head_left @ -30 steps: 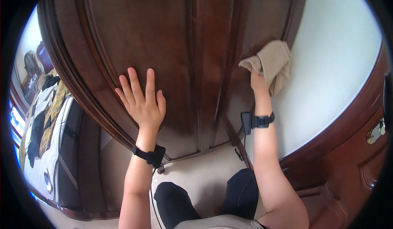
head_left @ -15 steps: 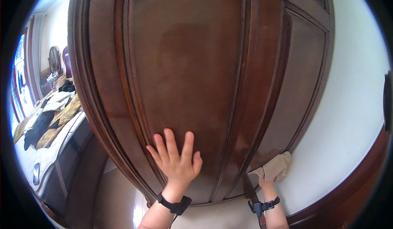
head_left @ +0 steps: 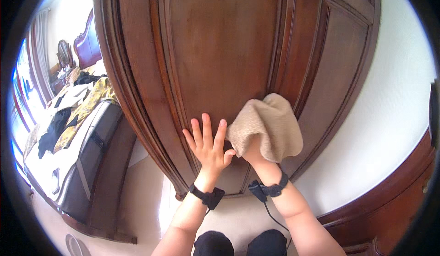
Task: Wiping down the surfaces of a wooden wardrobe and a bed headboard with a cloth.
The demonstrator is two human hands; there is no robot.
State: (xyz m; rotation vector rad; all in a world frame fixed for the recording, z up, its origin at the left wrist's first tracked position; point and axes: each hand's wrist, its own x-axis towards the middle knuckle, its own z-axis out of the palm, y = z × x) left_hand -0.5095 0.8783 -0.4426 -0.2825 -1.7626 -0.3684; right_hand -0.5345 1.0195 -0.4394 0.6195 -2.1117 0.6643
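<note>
A dark brown wooden wardrobe door [head_left: 224,50] with raised panel mouldings stands upright in front of me. My left hand [head_left: 211,151] rests flat on the lower part of its large middle panel, fingers spread and holding nothing. Just to its right, my right hand [head_left: 257,155] has a beige cloth [head_left: 272,125] against the door. The cloth drapes over that hand and hides most of its fingers. It covers the panel's lower right part and the moulding beside it. Black bands [head_left: 207,196] with small boxes circle both wrists.
A white wall [head_left: 389,91] meets the wardrobe on the right, with dark wooden furniture [head_left: 385,196] below it. At the left, a bed [head_left: 85,137] holds rumpled clothes and covers. Pale floor tiles [head_left: 140,182] lie between bed and wardrobe. My knees [head_left: 213,244] show at the bottom.
My right hand has brought the cloth left and upward from the bottom of the narrow right panel, close to my left hand. The left hand stays spread on the door; the view has shifted.
</note>
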